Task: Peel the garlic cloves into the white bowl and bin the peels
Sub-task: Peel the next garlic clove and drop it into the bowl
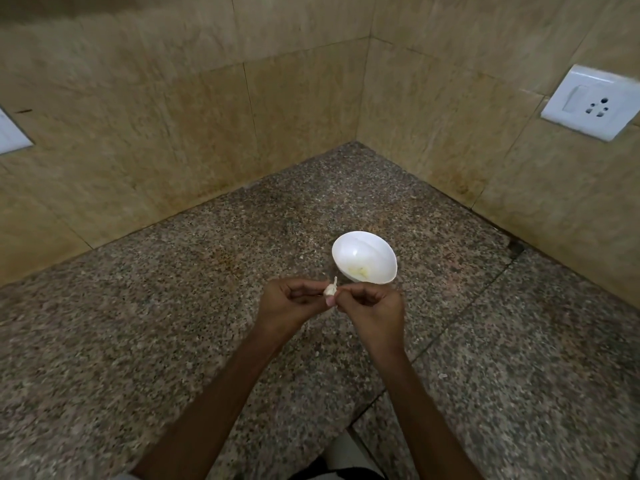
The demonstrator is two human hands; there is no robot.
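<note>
Over the middle of the desk [173,323], just on the near side of the white bowl [360,244]: one garlic clove [329,289], held up in the air between both hands. Pinched from one side by the left hand [291,303], thumb and curled fingers closed on it. Picked at from the other side by the right hand [372,306], fingertips nipped onto the papery skin.

Skin and pointed tail on the clove, so peeling of this one barely begun, by the look of it. Down in the bowl, a small pale-yellow heap [358,270], probably cloves already peeled, though too blurred to count. No loose cloves and no bin anywhere in view, so number left impossible to judge. Binning of the peels not yet done, as far as shown.

Both forearms reaching forward from the near edge of the desk, wrists drawn together, backs of the hands upward, hands touching or all but touching at the clove. Beyond the bowl, the far corner of the desk, closed in by tiled walls [173,116], with a wall socket [594,103] on the right-hand one.
</note>
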